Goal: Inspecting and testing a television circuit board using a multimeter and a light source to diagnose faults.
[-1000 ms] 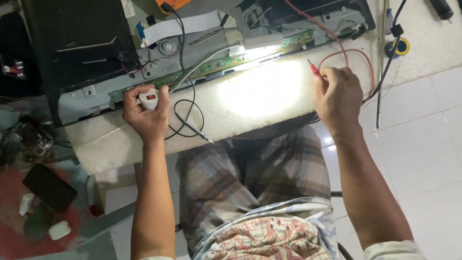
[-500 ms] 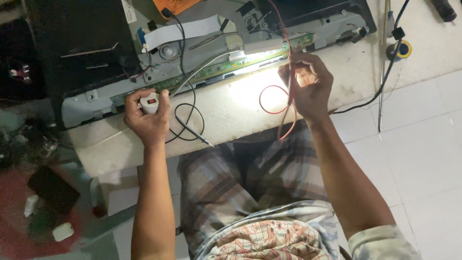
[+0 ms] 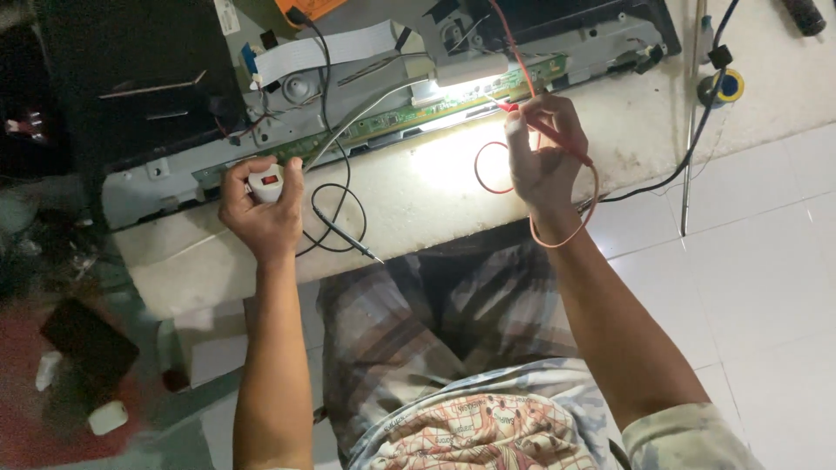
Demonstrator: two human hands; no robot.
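The desk (image 3: pixel 418 209) is a pale slab whose near edge runs diagonally from lower left to upper right, just above the person's lap. Its far half is taken up by an opened metal chassis (image 3: pixel 174 178) with a long green circuit board (image 3: pixel 392 122) lying along its front edge. A bright lamp (image 3: pixel 470 70) sits over the board near its middle. Open desk surface remains only in the strip between the board and the near edge. White floor tiles (image 3: pixel 766 261) lie clear to the right of the desk.

The left hand (image 3: pixel 261 209) rests on the desk just in front of the board, fingers curled and clamped around a small white switch (image 3: pixel 266 183) with a red button; the forearm comes straight up from below. A black probe (image 3: pixel 348 237) lies loose on the open strip just right of this hand, its black lead (image 3: pixel 335 187) looped beside it and running up to the chassis.

The right hand (image 3: pixel 544 161) is raised at the board's lit section, thumb and fingers pinched shut on a red probe (image 3: pixel 549 132), tip pointing left toward the board. The red lead (image 3: pixel 566 235) loops under the wrist and over the near edge. The two hands are well apart. A black cable (image 3: pixel 670 170) crosses the desk's right end.
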